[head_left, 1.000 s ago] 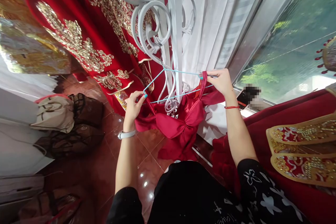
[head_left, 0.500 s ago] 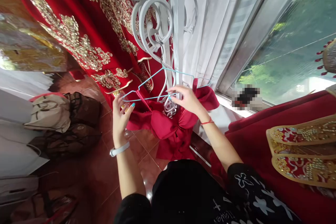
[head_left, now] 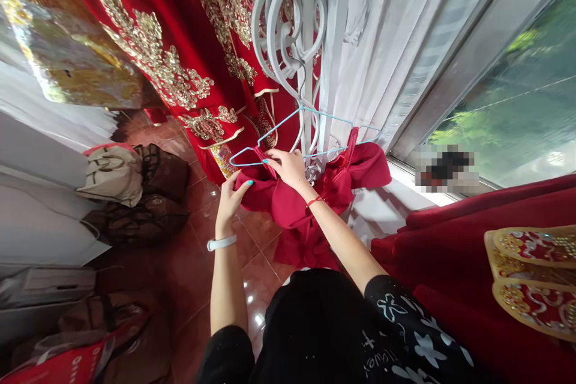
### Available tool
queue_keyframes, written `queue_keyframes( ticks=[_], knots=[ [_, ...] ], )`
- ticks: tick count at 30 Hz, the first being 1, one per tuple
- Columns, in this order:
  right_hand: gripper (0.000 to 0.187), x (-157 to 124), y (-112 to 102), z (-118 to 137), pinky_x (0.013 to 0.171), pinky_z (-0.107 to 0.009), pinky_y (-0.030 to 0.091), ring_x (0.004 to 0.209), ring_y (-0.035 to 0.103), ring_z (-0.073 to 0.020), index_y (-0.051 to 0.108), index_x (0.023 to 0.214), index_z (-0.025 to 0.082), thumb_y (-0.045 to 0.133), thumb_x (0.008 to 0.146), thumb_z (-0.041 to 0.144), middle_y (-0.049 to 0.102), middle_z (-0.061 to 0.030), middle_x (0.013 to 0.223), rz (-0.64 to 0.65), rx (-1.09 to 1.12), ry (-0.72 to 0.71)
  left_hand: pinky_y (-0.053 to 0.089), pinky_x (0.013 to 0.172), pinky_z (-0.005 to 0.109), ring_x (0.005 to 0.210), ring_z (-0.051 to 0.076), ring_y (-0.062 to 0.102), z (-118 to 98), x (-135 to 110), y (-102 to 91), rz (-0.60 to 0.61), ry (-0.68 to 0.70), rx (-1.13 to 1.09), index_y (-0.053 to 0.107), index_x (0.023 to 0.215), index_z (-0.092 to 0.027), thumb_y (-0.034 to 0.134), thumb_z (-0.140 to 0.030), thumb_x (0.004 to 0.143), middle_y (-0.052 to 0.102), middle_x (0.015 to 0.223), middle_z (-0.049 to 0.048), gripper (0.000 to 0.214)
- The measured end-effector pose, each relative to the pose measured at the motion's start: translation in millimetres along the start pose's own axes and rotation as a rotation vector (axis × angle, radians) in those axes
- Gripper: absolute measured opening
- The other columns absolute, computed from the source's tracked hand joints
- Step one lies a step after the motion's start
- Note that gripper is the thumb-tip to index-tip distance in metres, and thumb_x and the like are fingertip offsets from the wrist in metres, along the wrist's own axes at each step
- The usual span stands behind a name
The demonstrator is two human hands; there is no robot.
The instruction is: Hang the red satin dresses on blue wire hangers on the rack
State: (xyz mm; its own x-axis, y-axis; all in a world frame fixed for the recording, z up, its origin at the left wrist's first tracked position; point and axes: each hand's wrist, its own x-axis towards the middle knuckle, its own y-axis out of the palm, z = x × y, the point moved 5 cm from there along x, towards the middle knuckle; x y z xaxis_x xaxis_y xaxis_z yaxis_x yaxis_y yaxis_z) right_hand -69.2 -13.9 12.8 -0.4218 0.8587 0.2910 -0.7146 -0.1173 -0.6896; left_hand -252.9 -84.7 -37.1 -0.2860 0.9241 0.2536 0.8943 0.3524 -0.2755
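Note:
A plain red dress (head_left: 335,186) hangs by its straps from a light blue wire hanger (head_left: 288,120), which is hooked on a white scrolled iron grille (head_left: 292,30). My right hand (head_left: 288,168) reaches across to the hanger's left end and pinches the left strap and red cloth there. My left hand (head_left: 231,195), with a white band on its wrist, grips the red cloth just below the hanger's left tip. The right strap (head_left: 351,144) sits looped over the hanger's right arm.
A red gown with gold embroidery (head_left: 180,42) hangs behind the grille at left. Bags (head_left: 135,186) lie on the red tiled floor (head_left: 189,276) at left. A white curtain (head_left: 396,42) and a window (head_left: 517,108) stand at right, with red embroidered cloth (head_left: 495,264) below.
My right hand let go of the right strap and crossed to the hanger's left end. My left hand dropped from the hanger tip onto the dress cloth. The view shifted up and right.

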Motion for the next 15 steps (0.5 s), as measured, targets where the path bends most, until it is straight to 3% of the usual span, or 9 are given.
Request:
queue_keyframes(
  ticks=[5, 8, 12, 15],
  knots=[
    [0.020, -12, -4, -4, 0.102, -0.038, 0.031, 0.106, 0.075, -0.0212, 0.073, 0.114, 0.025, 0.058, 0.106, 0.036, 0.082, -0.0024, 0.114, -0.014, 0.057, 0.023, 0.055, 0.067, 0.034, 0.076, 0.024, 0.067, 23, -18, -7.6, -0.118, -0.082, -0.065, 0.067, 0.081, -0.020, 0.073, -0.068, 0.071, 0.069, 0.074, 0.0045, 0.049],
    [0.019, -16, -5, -4, 0.102, -0.039, 0.030, 0.108, 0.075, -0.0212, 0.074, 0.111, 0.024, 0.060, 0.105, 0.036, 0.082, -0.0041, 0.113, 0.012, 0.089, 0.002, 0.048, 0.056, 0.031, 0.062, 0.019, 0.060, 21, -23, -22.0, -0.194, -0.084, -0.077, 0.063, 0.076, -0.022, 0.070, -0.068, 0.074, 0.061, 0.065, 0.0016, 0.047],
    [0.020, -21, -4, -1, 0.102, -0.039, 0.031, 0.109, 0.075, -0.0226, 0.075, 0.112, 0.025, 0.062, 0.104, 0.037, 0.082, -0.0050, 0.115, 0.035, 0.088, -0.002, 0.037, 0.050, 0.029, 0.056, 0.015, 0.046, -25, 4, -42.5, -0.094, 0.072, 0.153, 0.057, 0.064, -0.021, 0.068, -0.064, 0.081, 0.049, 0.058, -0.0010, 0.047],
    [0.023, -23, -4, 5, 0.100, -0.040, 0.032, 0.102, 0.076, -0.0227, 0.076, 0.113, 0.025, 0.060, 0.105, 0.039, 0.082, -0.0043, 0.114, 0.012, 0.051, 0.017, 0.045, 0.062, 0.030, 0.064, 0.015, 0.048, -70, 35, -41.3, 0.035, 0.175, 0.314, 0.063, 0.067, -0.019, 0.071, -0.056, 0.084, 0.051, 0.062, -0.0014, 0.041]
  ],
)
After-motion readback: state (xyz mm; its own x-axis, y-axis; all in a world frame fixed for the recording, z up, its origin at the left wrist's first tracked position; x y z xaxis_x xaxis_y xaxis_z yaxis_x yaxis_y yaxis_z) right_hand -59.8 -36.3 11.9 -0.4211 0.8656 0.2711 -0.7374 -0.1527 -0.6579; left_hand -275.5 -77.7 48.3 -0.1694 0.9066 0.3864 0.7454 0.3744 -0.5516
